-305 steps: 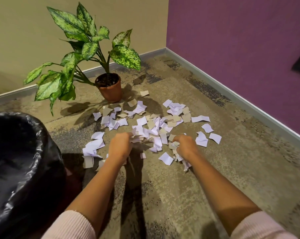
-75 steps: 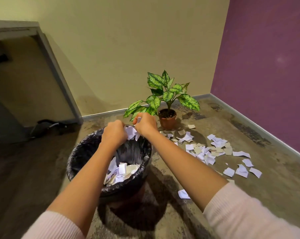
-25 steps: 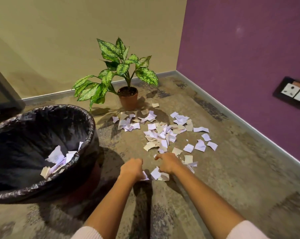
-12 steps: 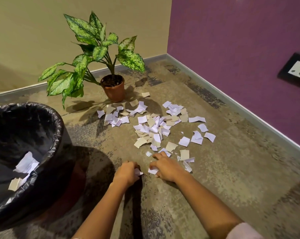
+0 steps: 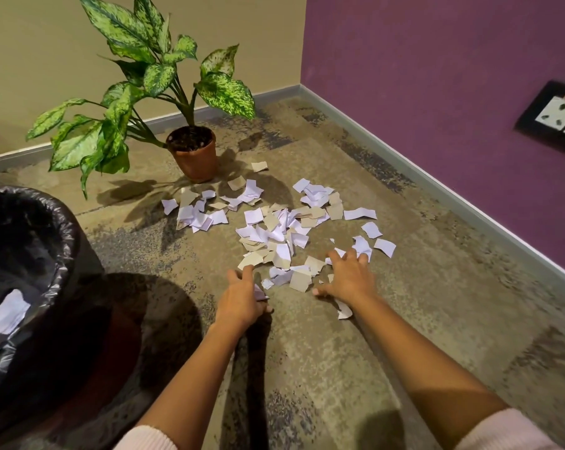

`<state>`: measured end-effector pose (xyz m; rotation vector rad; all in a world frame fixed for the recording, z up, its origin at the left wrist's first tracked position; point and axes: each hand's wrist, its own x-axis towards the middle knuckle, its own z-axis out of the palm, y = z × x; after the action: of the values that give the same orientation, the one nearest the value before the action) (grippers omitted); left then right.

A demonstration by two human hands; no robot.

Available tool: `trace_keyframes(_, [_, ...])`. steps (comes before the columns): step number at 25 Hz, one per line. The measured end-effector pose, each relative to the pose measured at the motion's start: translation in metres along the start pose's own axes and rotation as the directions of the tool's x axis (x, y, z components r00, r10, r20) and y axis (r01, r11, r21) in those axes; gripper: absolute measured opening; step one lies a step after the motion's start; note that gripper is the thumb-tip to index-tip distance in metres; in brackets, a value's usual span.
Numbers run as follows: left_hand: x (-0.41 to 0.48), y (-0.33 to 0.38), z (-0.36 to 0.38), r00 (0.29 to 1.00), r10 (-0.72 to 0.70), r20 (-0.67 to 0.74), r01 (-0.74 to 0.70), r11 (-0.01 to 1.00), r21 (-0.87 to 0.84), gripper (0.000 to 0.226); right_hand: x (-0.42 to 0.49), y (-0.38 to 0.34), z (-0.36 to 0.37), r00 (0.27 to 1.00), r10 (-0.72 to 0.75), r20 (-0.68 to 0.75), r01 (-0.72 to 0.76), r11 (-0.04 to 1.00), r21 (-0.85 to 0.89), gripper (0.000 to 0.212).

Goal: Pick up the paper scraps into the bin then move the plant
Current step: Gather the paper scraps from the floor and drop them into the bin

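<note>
Down on the mottled carpet floor [image 5: 404, 319], the scrap-pinching left hand [image 5: 242, 300] and splayed right hand [image 5: 351, 279] have advanced, apart, onto white-and-tan paper scraps [image 5: 274, 235] for another handful.

Scattered paper scraps [image 5: 274, 235] beside potted plant [image 5: 195, 157]

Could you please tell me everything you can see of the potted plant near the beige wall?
The potted plant stands upright on the mottled floor close to the beige wall, left of the room's corner. Its round, terracotta-coloured pot holds dark soil. Thin green stems carry broad leaves, green speckled with cream, several drooping to the left. Its shadow falls towards the camera. The nearest paper scraps lie just in front; none clearly touches the pot.
</note>
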<state>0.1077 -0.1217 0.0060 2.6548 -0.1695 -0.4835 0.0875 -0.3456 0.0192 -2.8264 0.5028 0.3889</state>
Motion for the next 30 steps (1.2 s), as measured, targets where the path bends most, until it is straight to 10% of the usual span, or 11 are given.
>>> trace_keyframes(4, [-0.001,0.003,0.003,1.000,0.014,0.017,-0.013,1.000,-0.020,0.090,-0.006,0.018,-0.006,0.918,0.216,0.333,-0.184,0.975,-0.125,0.132])
trace_keyframes(8, [0.002,0.007,0.008,0.998,0.058,0.007,-0.058,0.998,-0.026,0.088,-0.014,0.009,0.011,0.893,0.308,0.327,-0.279,0.951,-0.134,0.112])
trace_keyframes(13, [0.012,0.014,0.010,0.991,0.129,-0.026,-0.130,0.988,-0.081,0.084,0.009,-0.009,0.011,0.976,0.132,0.174,-0.150,0.984,0.096,0.074])
trace_keyframes(17, [0.026,0.013,0.006,0.968,0.210,-0.134,-0.199,0.975,0.094,0.112,0.031,-0.034,0.000,0.993,-0.096,0.071,0.060,0.914,0.401,0.087])
trace_keyframes(21, [0.054,0.020,0.002,0.988,0.150,-0.029,-0.130,0.928,0.348,0.149,0.068,-0.048,-0.012,0.974,-0.223,0.050,0.210,0.960,0.185,0.100])
trace_keyframes(30, [0.140,0.017,-0.020,0.984,0.022,0.178,-0.098,0.899,0.427,0.157,0.137,-0.092,-0.026,0.914,-0.300,0.274,0.352,0.921,-0.166,0.124])
